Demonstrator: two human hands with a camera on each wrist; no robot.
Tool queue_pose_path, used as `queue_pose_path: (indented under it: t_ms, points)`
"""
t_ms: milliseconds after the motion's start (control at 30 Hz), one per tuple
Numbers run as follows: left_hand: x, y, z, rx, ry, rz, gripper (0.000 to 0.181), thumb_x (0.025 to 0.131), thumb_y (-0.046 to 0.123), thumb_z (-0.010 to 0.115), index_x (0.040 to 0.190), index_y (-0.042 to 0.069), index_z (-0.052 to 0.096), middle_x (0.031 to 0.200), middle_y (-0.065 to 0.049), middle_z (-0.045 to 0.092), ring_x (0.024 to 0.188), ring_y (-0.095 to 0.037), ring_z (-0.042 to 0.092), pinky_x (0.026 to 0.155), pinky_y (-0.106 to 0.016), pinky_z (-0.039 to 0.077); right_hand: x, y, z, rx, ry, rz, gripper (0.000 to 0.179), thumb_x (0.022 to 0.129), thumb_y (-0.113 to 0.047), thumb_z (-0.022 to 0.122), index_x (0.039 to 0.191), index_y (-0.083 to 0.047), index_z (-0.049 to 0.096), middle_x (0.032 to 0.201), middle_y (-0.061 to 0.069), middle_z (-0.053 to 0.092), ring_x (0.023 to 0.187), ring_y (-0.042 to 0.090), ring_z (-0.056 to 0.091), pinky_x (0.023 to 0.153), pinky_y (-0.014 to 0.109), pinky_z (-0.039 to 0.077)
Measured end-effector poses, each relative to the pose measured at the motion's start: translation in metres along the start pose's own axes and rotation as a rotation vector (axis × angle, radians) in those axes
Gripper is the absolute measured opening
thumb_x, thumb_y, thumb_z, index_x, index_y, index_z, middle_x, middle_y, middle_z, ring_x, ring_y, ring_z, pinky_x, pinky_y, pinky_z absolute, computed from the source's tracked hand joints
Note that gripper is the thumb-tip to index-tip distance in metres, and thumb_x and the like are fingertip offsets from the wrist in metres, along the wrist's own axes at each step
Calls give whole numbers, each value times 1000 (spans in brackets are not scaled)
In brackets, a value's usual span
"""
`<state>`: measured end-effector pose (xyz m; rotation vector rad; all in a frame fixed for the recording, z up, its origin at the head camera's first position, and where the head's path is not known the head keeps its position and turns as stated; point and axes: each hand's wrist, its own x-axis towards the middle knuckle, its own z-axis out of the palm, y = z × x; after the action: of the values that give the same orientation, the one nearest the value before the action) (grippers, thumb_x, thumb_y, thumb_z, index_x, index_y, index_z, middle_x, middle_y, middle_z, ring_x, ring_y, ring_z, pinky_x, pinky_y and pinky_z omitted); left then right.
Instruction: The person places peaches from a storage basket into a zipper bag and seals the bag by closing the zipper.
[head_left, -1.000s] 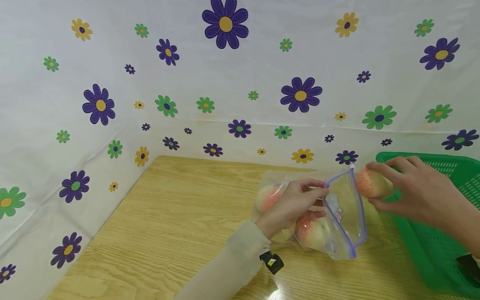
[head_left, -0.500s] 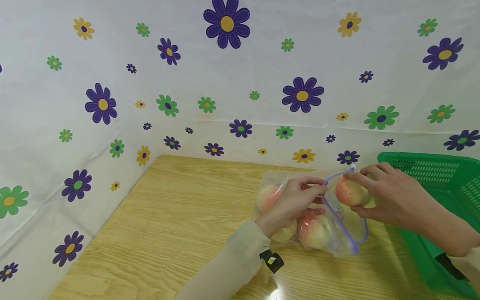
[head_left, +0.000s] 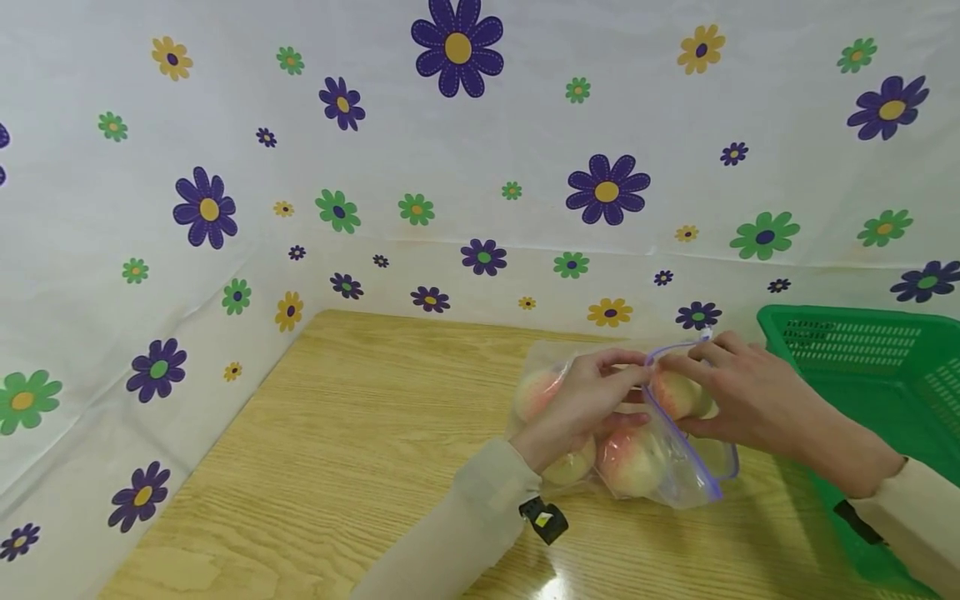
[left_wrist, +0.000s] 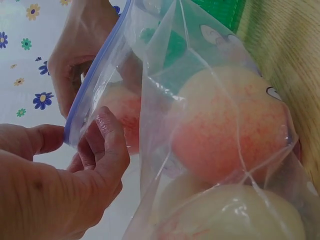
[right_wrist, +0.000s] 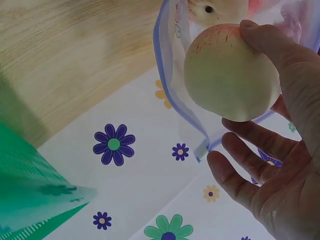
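A clear zip bag (head_left: 678, 487) with a purple zip edge lies on the table, its mouth spread toward the right. Inside it are several peaches, one of them a red-and-cream peach (head_left: 628, 462) near the front. My left hand (head_left: 588, 404) pinches the bag's purple edge between thumb and fingers, as the left wrist view shows. My right hand (head_left: 738, 392) holds another peach (right_wrist: 232, 72) with thumb and fingertips, right at the bag's mouth. In the right wrist view the purple rim surrounds part of this peach.
A green plastic basket (head_left: 795, 333) with slotted walls stands at the right, beside and under my right forearm. The wooden table (head_left: 360, 433) stretches to the left. A white flower-print sheet (head_left: 517, 150) rises behind and along the left side.
My right hand has moved left with the peach, from beside the basket into the bag's mouth. The left hand has stayed on the bag's edge.
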<state>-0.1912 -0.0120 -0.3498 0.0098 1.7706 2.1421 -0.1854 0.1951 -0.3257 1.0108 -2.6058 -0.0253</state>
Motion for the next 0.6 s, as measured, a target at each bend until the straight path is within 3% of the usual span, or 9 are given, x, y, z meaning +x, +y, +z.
queue_pose_path:
  t_ms: [300, 600]
  points:
    - [-1, 1, -4, 23, -13, 17, 19, 98, 18, 69, 117, 16, 73, 95, -2, 68, 79, -14, 70, 68, -26, 63, 4, -5, 11, 6, -55, 18, 72, 67, -40, 96, 128, -16, 69, 111, 11, 73, 104, 36, 64, 80, 54, 59]
    - [-1, 5, -8, 21, -19, 31, 19, 99, 19, 67, 117, 16, 73, 100, -2, 71, 83, -14, 70, 70, -27, 64, 9, -8, 16, -9, -58, 36, 70, 67, -32, 96, 128, -13, 68, 111, 13, 74, 99, 35, 65, 78, 52, 60]
